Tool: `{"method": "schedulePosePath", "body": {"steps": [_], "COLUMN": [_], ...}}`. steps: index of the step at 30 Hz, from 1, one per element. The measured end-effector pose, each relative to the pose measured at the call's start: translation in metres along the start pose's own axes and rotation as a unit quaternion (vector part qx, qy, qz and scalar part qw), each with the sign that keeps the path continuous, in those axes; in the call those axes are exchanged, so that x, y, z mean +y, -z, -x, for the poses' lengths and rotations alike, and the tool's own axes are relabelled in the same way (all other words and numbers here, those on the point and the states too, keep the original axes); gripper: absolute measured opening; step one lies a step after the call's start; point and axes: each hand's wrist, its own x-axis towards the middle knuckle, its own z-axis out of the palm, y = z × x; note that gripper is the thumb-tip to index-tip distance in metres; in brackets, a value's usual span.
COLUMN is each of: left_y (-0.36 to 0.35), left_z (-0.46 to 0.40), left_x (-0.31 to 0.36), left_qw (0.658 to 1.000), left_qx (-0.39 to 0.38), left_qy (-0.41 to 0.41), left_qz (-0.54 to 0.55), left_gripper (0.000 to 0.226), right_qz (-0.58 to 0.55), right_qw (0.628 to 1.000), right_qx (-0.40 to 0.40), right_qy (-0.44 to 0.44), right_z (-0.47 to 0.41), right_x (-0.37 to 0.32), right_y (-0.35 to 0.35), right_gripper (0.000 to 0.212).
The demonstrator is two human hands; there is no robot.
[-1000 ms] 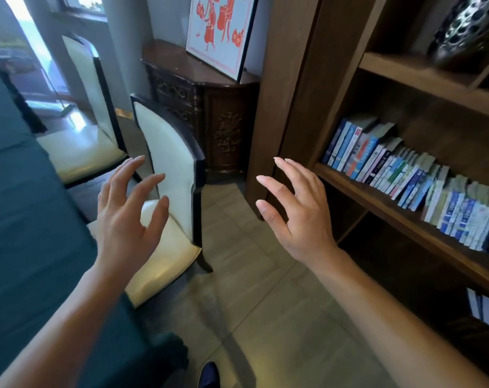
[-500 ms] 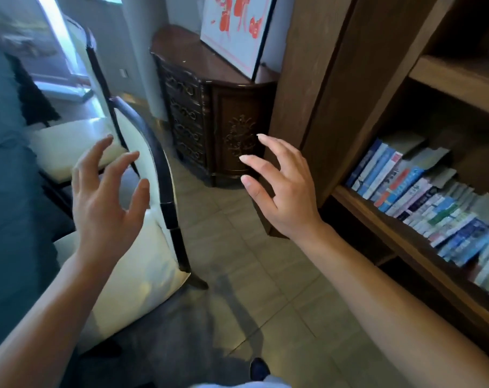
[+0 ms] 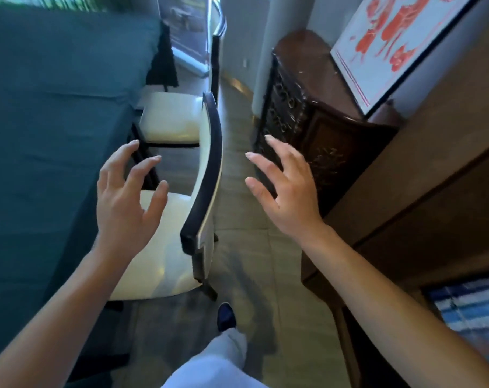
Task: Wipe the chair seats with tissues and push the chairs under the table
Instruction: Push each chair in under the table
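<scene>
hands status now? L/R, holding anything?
Left hand: open, fingers spread, holding nothing, above the near chair seat.
Right hand: open, fingers spread, holding nothing, no tissue in view.

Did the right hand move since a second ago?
Yes. The right hand went from in front of the bookshelf to in front of the dark wooden cabinet, so it moved forward, though the camera moved too.
</scene>
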Motion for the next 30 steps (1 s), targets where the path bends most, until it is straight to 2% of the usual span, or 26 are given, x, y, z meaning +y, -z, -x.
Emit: {"method": "schedulePosePath", "body": {"steps": [7, 13, 16, 20, 25, 30], "left_y": [-0.066, -0.083, -0.086, -0.079, -0.104, -0.13], "left_z": [-0.069, -0.07, -0.064, -0.057, -0.047, -0.025], "left_x": [-0.008, -0.021, -0.027, -0.008, 0.034, 0.046], "left_qw": [0.999, 0.992, 0.978, 0.958, 0.927, 0.887], "left_qx": [-0.012, 0.012, 0.0, 0.055, 0.044, 0.059], "left_qy": [0.039, 0.084, 0.13, 0.168, 0.26, 0.301], "left_qz": [-0.032, -0.095, -0.161, -0.224, -0.269, -0.344], "left_gripper": [0.04, 0.043, 0.047, 0.045, 0.048, 0.052], "right_qz": [-0.035, -0.082, -0.11, -0.149, -0.172, -0.121], "right_qw": [0.993, 0.973, 0.952, 0.927, 0.896, 0.86], "right_qx": [-0.087, -0.156, -0.21, -0.225, -0.24, -0.32], "right_qy": [0.073, 0.15, 0.193, 0.258, 0.333, 0.378], "right_z": [-0.061, -0.129, -0.156, -0.185, -0.207, -0.222], "right_x": [0.059, 0.095, 0.101, 0.11, 0.126, 0.134], "right_y": [-0.055, -0.104, -0.136, -0.166, -0.183, -0.195], "right_gripper": [0.053, 0.056, 0.06, 0.063, 0.064, 0.073]}}
